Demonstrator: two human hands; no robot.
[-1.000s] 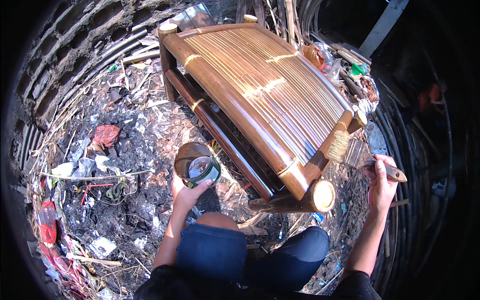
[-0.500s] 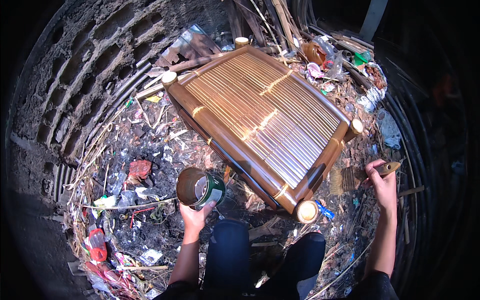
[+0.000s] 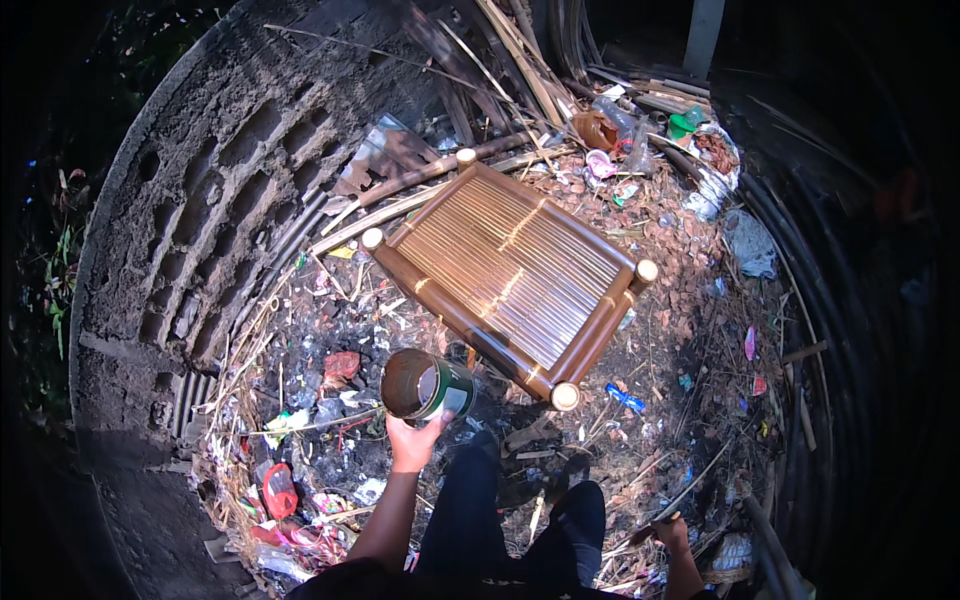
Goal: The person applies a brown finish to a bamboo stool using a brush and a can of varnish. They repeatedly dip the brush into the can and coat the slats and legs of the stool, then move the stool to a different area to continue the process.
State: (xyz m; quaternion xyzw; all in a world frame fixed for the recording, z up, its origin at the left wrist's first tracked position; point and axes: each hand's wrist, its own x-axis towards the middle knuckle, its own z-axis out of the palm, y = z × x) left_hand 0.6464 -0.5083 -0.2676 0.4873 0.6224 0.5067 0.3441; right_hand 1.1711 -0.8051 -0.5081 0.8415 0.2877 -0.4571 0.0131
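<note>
My left hand [image 3: 412, 444] is wrapped round the lower side of a green tin can [image 3: 457, 388], tilted so that its brown-stained inside shows. Down at the lower right, my right hand [image 3: 676, 537] grips a wide paintbrush [image 3: 643, 536], its dark bristles turned left; much of the handle is hidden by the fingers. Beyond both hands stands a small brown bamboo table [image 3: 455, 305] with a slatted top and pale cut ends at its corner posts. Its surface looks glossy, with sunlight on the slats. The can is near the table's front left side, apart from it; the brush is well away from it.
Litter and dry leaves cover the ground. A rough block wall [image 3: 215, 215] rises at the left. Bamboo poles [image 3: 430, 180] lie behind the table, with plastic bottles [image 3: 596, 130] at the back right. A blue plastic piece [image 3: 625, 398] lies beside the near corner post.
My right hand with the paintbrush has dropped from beside the table's right corner to the lower right, near my leg. The view has shifted, and the table appears smaller. My left hand still holds the can.
</note>
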